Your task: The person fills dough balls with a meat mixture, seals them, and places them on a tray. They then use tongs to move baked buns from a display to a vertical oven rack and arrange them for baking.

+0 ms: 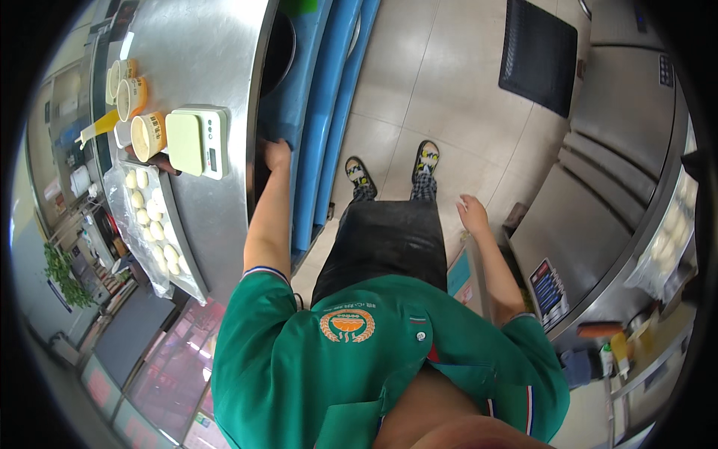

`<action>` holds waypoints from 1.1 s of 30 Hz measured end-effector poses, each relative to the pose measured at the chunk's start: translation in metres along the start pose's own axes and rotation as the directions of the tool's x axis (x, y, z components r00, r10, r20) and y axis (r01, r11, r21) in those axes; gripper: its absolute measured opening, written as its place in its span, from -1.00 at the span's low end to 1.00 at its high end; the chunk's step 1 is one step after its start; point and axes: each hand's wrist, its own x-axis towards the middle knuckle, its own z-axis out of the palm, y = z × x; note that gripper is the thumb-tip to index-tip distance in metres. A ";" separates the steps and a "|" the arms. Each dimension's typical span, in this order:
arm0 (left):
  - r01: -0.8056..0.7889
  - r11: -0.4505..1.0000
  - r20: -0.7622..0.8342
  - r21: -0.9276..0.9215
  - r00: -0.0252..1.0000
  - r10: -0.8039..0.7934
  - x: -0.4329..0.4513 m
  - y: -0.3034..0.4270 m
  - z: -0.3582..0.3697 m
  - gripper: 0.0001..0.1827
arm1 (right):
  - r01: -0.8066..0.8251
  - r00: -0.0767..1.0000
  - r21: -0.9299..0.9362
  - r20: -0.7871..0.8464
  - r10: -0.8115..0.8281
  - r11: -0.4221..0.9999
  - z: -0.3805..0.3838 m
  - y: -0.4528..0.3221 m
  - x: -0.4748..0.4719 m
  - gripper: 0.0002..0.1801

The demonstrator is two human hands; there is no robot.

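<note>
My left hand (276, 154) reaches under the edge of the stainless steel counter (224, 62), at the rim of a blue plastic bin (305, 101); its fingers are partly hidden, so whether it grips anything cannot be told. A dark round pan or pot (277, 53) lies in the shadow near it. My right hand (474, 214) hangs over the floor with fingers apart and nothing in it. On the counter stand a kitchen scale (196, 143), several paper tubs (148, 136) and a yellow squeeze bottle (104, 128). Beside them lies a metal tray (182, 247) of pale dough balls (157, 230) under clear plastic.
Steel refrigerator doors (583, 207) line the right side, with bagged dough pieces (667, 241) on top. A black mat (538, 56) lies on the tiled floor (449, 112). A low box (465, 275) stands below my right arm.
</note>
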 end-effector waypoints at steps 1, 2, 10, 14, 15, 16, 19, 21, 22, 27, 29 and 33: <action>0.045 0.998 0.047 0.036 0.998 -0.047 0.008 0.000 0.005 -0.34 | -0.081 0.997 0.005 -0.011 0.081 0.997 -0.007 0.015 -0.003 -0.64; 0.026 0.999 0.081 0.020 0.996 -0.027 0.015 0.002 0.008 -0.42 | -0.051 0.999 -0.020 -0.022 0.050 0.999 -0.012 0.027 -0.004 -0.64; -0.732 0.678 0.112 -0.071 0.670 0.734 -0.085 0.037 -0.057 -0.74 | -0.068 0.986 -0.091 0.143 0.080 0.994 -0.025 0.003 0.006 -0.65; -0.971 0.183 -0.039 -0.156 0.192 0.981 -0.149 0.015 -0.150 -0.73 | 0.091 0.979 -0.141 0.193 -0.063 0.986 -0.026 -0.061 0.033 -0.67; -0.978 0.153 -0.161 -0.144 0.176 0.971 -0.159 0.002 -0.172 -0.73 | 0.189 0.970 -0.138 0.180 -0.164 0.972 -0.026 -0.084 0.040 -0.67; -0.972 0.199 -0.286 -0.123 0.227 0.931 -0.163 -0.019 -0.194 -0.74 | 0.252 0.959 -0.144 0.166 -0.228 0.957 -0.026 -0.111 0.045 -0.67; -0.751 0.647 -0.377 -0.130 0.642 0.668 -0.161 -0.111 -0.248 -0.78 | 0.463 0.886 -0.131 0.105 -0.452 0.877 -0.024 -0.223 0.046 -0.71; -0.520 0.854 -0.440 -0.021 0.772 0.459 -0.158 -0.183 -0.272 -0.79 | 0.591 0.805 -0.119 0.017 -0.594 0.798 -0.015 -0.319 0.034 -0.74; -0.428 0.904 -0.450 -0.021 0.811 0.374 -0.158 -0.219 -0.279 -0.83 | 0.708 0.705 -0.084 0.024 -0.709 0.701 -0.008 -0.366 0.023 -0.76; -0.186 0.982 -0.289 0.031 0.939 0.187 -0.177 -0.350 -0.272 -0.83 | 0.974 0.223 -0.071 0.149 -0.963 0.215 0.088 -0.542 -0.033 -0.78; -0.130 0.991 -0.274 0.001 0.953 0.126 -0.183 -0.380 -0.263 -0.81 | 0.986 0.167 -0.076 0.323 -0.931 0.150 0.139 -0.570 -0.049 -0.70; -0.069 0.985 -0.393 -0.156 0.920 0.002 -0.190 -0.412 -0.257 -0.76 | 0.959 0.276 -0.060 0.403 -0.873 0.276 0.168 -0.591 -0.046 -0.55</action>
